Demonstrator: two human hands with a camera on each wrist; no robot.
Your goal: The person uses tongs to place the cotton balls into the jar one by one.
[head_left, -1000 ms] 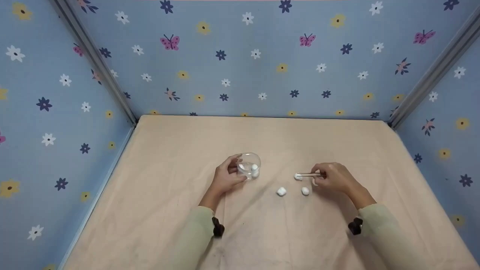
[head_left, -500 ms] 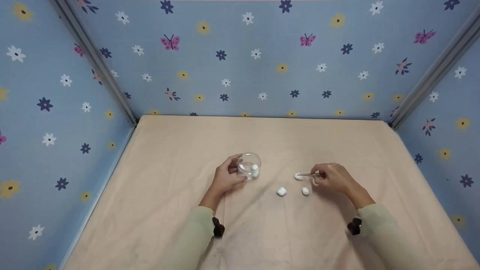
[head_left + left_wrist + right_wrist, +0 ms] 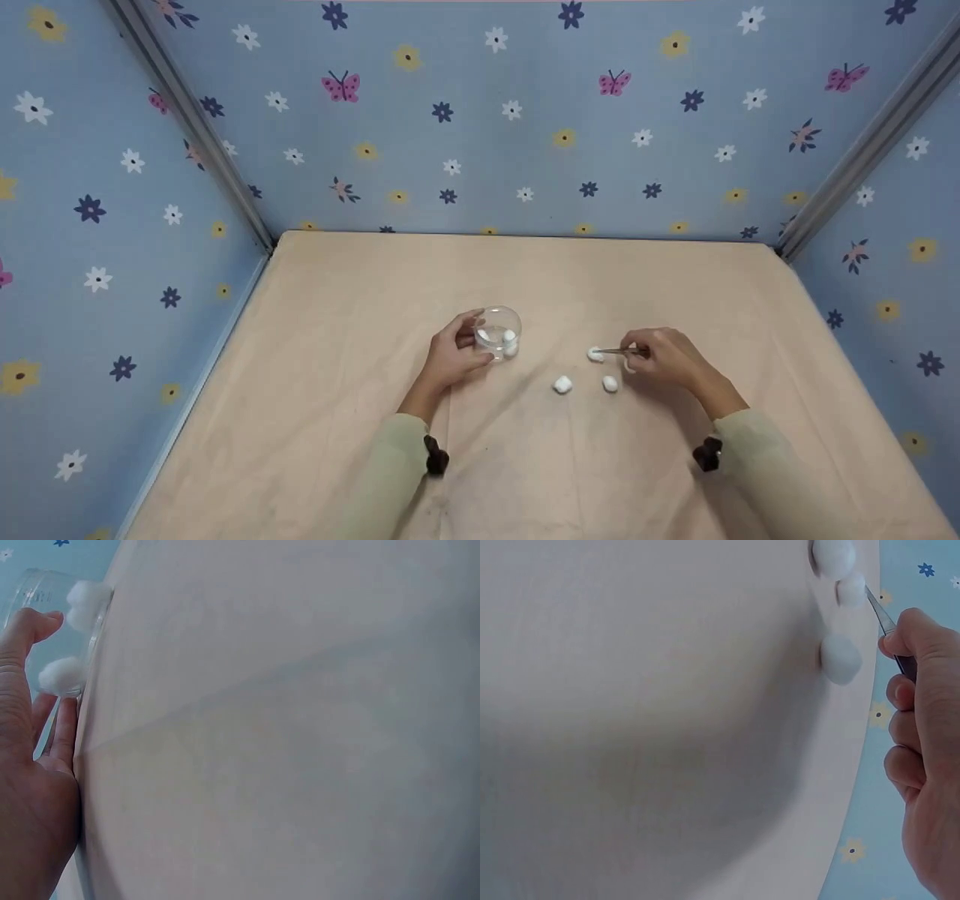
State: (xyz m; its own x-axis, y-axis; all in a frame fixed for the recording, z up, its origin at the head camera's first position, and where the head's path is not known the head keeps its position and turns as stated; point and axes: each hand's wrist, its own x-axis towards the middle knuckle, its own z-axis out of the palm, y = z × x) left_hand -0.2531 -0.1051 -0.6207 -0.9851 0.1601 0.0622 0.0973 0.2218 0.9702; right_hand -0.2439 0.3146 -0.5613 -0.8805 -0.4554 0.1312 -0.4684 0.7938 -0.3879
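blue flowered walls point(image 3: 465, 112) enclose a cloth-covered bench point(image 3: 375, 277). the left hand point(image 3: 453, 357) curls round a clear jar point(image 3: 496, 318), cotton balls point(image 3: 511, 349) inside. then a loose ball point(image 3: 562, 385) on the bench, a second ball point(image 3: 594, 356) at the tips of the tweezers point(image 3: 619, 351), a third ball point(image 3: 610, 384) nearer the person; the right hand point(image 3: 667, 358) pinches the tweezers. too light a squeeze (cotton looks soft) could let the second ball slip.

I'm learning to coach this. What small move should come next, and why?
The right hand should probably squeeze the slim metal tweezers firmly on the fluffy white ball: their tips meet it, though a firm grip isn't clear, and the left hand holds a clear round jar containing similar balls.
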